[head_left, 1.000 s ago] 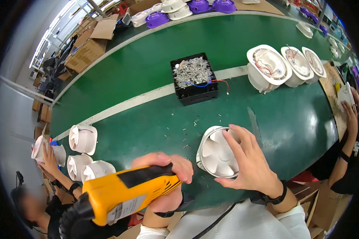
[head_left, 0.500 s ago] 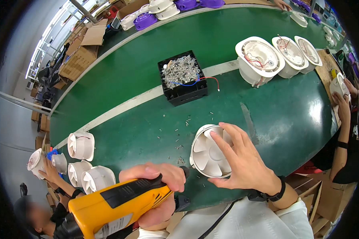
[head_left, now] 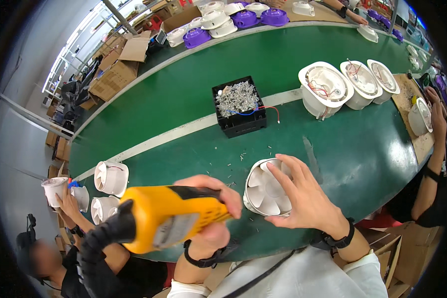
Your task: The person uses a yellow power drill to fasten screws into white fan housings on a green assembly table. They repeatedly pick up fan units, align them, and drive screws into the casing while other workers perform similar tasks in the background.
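I judge I'm at the fastening step: my left hand (head_left: 211, 211) is wrapped around the yellow power screwdriver (head_left: 171, 216), while my right hand (head_left: 308, 201) lies spread over the white fan housing (head_left: 264, 191) on the green table (head_left: 362, 159). The housing sits at three o'clock from the tool; next I'd need a screw from the black box (head_left: 239, 107) at twelve.

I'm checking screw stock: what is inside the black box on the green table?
The black box holds a heap of small silver screws, with a blue and red wire trailing over its edge. Whatever lies beneath the heap is covered.
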`<state>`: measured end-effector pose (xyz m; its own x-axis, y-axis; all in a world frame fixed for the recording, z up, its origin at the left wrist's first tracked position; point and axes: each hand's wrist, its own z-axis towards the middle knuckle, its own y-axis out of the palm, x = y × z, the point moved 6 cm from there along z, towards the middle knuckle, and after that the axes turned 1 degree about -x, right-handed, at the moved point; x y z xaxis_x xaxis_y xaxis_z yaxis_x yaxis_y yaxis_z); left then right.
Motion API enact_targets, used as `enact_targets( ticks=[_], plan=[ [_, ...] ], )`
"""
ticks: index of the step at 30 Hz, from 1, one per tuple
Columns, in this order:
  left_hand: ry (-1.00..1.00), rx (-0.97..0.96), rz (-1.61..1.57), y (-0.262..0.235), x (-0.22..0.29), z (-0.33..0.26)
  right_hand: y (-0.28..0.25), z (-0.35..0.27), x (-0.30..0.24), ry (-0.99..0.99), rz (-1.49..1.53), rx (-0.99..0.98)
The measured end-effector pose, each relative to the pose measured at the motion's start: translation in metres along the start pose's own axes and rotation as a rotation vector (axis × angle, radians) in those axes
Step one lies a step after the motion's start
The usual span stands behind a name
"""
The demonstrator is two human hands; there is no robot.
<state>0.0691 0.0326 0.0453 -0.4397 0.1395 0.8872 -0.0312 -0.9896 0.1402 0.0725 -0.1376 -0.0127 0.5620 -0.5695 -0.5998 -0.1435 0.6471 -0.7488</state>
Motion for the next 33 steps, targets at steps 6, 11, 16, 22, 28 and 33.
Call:
enact_targets(
  ticks=[6,11,16,22,28,33],
  plan=[
    [0.019,0.119,0.100,-0.025,-0.007,-0.005,-0.012,-0.005,-0.009,0.106,-0.220,-0.051],
    [0.058,0.099,-0.102,-0.017,-0.003,-0.014,0.007,-0.005,-0.006,0.157,-0.147,0.067],
    [0.145,0.041,-0.129,-0.012,0.006,-0.010,-0.012,0.002,-0.009,0.046,-0.192,-0.101],
    [0.086,0.002,-0.238,-0.003,0.003,0.001,-0.004,0.007,0.002,0.041,-0.035,-0.020],
    [0.026,0.019,-0.220,-0.001,-0.003,0.001,-0.011,0.022,0.014,-0.169,0.067,-0.182],
    [-0.017,0.018,-0.204,0.001,-0.006,-0.001,-0.011,0.022,0.015,-0.174,0.070,-0.188]
  ],
)
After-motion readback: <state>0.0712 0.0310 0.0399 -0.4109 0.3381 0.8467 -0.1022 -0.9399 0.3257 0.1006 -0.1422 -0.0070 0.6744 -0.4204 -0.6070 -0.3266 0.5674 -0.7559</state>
